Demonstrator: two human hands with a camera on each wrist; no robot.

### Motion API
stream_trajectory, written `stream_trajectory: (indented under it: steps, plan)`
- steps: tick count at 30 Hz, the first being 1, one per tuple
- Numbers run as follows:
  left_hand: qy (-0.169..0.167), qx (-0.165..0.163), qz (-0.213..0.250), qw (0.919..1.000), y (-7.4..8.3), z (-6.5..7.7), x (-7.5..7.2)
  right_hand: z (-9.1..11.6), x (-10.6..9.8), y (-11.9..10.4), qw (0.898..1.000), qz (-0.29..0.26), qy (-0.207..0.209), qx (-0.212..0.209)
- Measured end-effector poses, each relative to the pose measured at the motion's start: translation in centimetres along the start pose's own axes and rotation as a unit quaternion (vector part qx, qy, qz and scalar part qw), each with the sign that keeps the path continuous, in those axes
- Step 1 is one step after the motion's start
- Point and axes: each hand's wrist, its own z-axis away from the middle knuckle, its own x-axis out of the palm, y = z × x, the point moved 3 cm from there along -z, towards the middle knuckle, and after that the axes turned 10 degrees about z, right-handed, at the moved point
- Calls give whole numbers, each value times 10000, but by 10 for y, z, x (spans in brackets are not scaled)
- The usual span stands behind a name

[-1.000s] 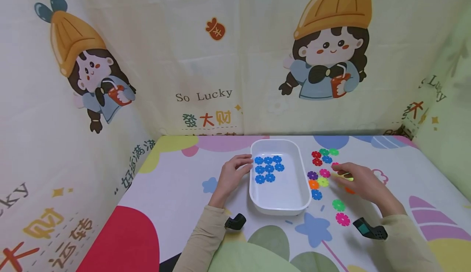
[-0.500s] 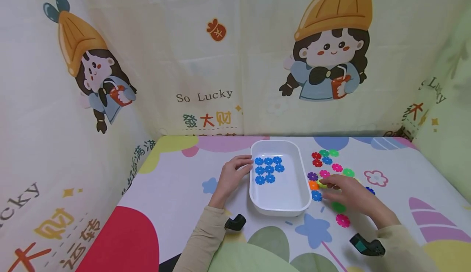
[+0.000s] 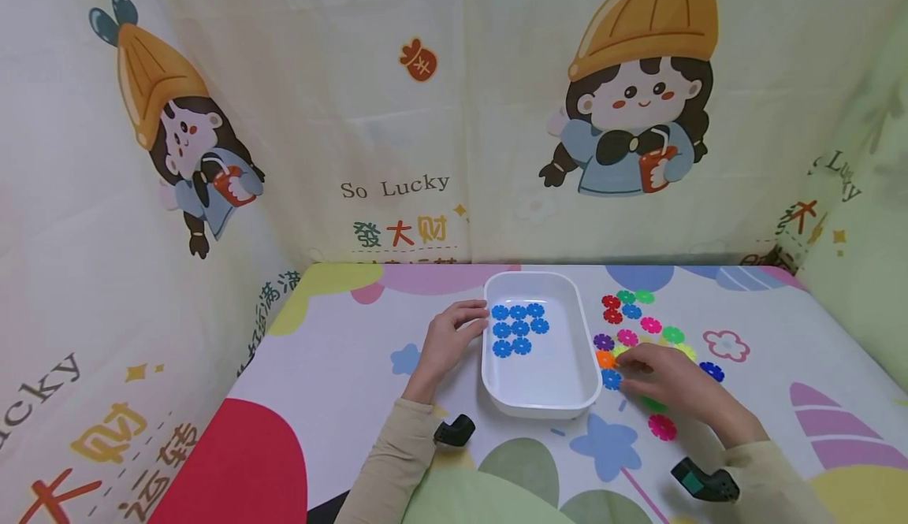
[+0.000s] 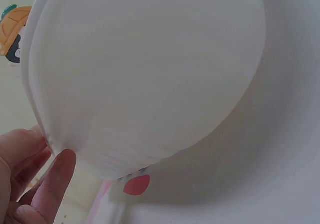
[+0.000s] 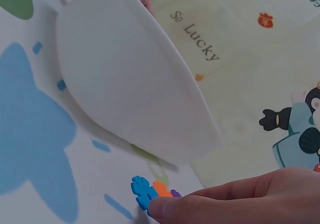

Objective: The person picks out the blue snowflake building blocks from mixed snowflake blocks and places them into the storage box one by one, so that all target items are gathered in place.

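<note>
My left hand point(image 3: 448, 341) holds the left side of a white plastic tray point(image 3: 542, 407); in the left wrist view the thumb point(image 4: 62, 171) lies against its outer wall near the rim. Several blue flower-shaped snowflake discs point(image 3: 520, 329) lie flat inside, grouped toward the left. Just beyond the tray's right side, my right hand point(image 3: 681, 382) pinches the edge of a blue snowflake disc point(image 3: 611, 380) on the table. The thumb point(image 5: 167, 207) overlaps this disc point(image 5: 143, 191) in the right wrist view, and the index fingertip is hidden behind it.
An orange disc point(image 3: 605, 359) and a purple disc point(image 3: 604, 342) lie beside the right fingertips. More discs in red point(image 3: 612, 316), green point(image 3: 673, 335), pink point(image 3: 662, 428) and dark blue point(image 3: 712, 371) are scattered around. A patterned cloth wall point(image 3: 397, 130) stands behind the table.
My right hand has come left and toward me, from the pink and yellow discs to the blue disc near the tray, and its fingers have drawn together. The left hand stays on the tray.
</note>
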Motion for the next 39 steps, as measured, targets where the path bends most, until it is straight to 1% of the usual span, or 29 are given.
stream_trajectory:
  steps: [5, 10, 14, 18, 21, 29, 34, 39]
  plan:
    - [-12, -5, -32, 10000, 1, 1, 0, -1, 1, -1, 10000, -35, 7, -89]
    - [-36, 5, -56, 10000, 2, 1, 0, 0, 3, -5, 10000, -25, 50, -26]
    - [-33, 4, -60, 10000, 4, 2, 0, -1, 6, -10, 9997, -23, 229, -18]
    - [-31, 12, -80, 10000, 4, 2, 0, -3, 10, -14, 9987, 147, 492, -70]
    - [-27, 6, -136, 9999, 4, 2, 0, -4, 12, -15, 9980, 241, 570, -90]
    - [-21, 58, -178, 9998, 3, 0, 0, -3, 7, -9, 9992, 289, 259, -109]
    - [-11, 19, -199, 9998, 2, 0, 0, 0, 3, -3, 9987, 454, 196, -79]
    - [8, -5, -171, 9999, 3, 1, 0, 2, -2, 1, 9991, 399, 147, -28]
